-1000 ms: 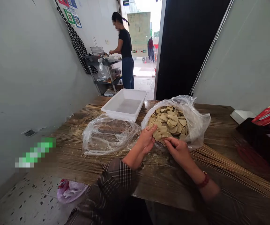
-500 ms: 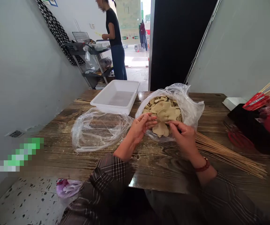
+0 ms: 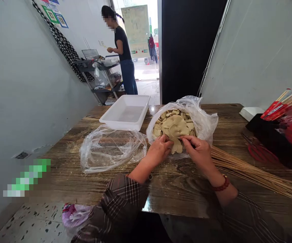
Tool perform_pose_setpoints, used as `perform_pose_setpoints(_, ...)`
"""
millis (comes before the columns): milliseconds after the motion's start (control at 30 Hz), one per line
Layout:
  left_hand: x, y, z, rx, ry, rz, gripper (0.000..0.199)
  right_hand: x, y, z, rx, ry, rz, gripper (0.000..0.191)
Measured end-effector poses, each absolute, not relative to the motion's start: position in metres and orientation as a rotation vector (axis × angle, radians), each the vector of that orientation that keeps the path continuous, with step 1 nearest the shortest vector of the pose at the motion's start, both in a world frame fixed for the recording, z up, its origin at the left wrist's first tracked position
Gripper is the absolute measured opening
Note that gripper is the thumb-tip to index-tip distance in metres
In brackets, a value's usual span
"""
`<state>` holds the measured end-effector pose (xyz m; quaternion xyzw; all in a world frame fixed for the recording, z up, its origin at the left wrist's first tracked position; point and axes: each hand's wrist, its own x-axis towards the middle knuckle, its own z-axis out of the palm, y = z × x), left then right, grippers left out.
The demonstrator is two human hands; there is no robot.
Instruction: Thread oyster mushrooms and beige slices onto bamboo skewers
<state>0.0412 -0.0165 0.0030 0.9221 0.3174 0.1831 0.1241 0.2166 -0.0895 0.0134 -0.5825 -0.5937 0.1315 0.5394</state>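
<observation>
A clear plastic bag (image 3: pixel 207 125) lies open on the table, filled with thin, flat beige slices (image 3: pixel 175 126) that look like food. At its near edge, my left hand (image 3: pixel 160 148) is closed, with curled fingertips on the left side of a beige slice. My right hand (image 3: pixel 199 150) pinches the right side of the slices between thumb and forefinger. The exact edges held are partly hidden by my fingers. To the right of the bag, a bundle of thin wooden skewers (image 3: pixel 252 170) spreads toward the table's right side, partly behind my right hand.
Behind on the left stands a white plastic tray (image 3: pixel 124 125), with a crumpled clear bag (image 3: pixel 113 152) before it. Red-handled scissors (image 3: pixel 261 152) and a black box (image 3: pixel 265 130) lie at right. A person (image 3: pixel 124 50) stands beyond the table near a cart (image 3: pixel 102 69).
My left hand has gone from spread fingers to a closed grip on the slices. The right hand keeps its pinch. The whole view has shifted slightly upward.
</observation>
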Motion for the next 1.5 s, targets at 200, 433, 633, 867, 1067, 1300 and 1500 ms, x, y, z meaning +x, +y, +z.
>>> perform_pose_setpoints(200,0.043,-0.02,0.005,2.791,0.967,0.375,0.023,0.216,-0.089,0.011,-1.363,-1.399,0.345,0.033)
perform_pose_setpoints(433,0.042,-0.021,0.002,2.886,0.877,0.286,0.029,0.218,-0.085,-0.002,-1.361,-1.405,0.359,0.031)
perform_pose_setpoints(633,0.043,-0.022,0.0,2.918,0.899,0.317,0.025,0.218,-0.084,-0.004,-1.379,-1.396,0.363,0.031)
perform_pose_setpoints(867,0.047,-0.027,0.007,2.934,0.991,0.201,0.02,0.216,-0.084,-0.002,-1.364,-1.398,0.356,0.031)
perform_pose_setpoints(1067,0.046,-0.026,0.009,2.941,0.983,0.264,0.015,0.217,-0.082,-0.003,-1.384,-1.406,0.361,0.031)
perform_pose_setpoints(1300,0.036,-0.017,0.01,2.715,1.011,0.654,0.004,0.22,-0.079,-0.006,-1.353,-1.376,0.398,0.032)
perform_pose_setpoints(1500,0.031,-0.001,0.01,1.814,1.046,1.09,0.013,0.22,-0.084,0.0,-1.366,-1.369,0.382,0.031)
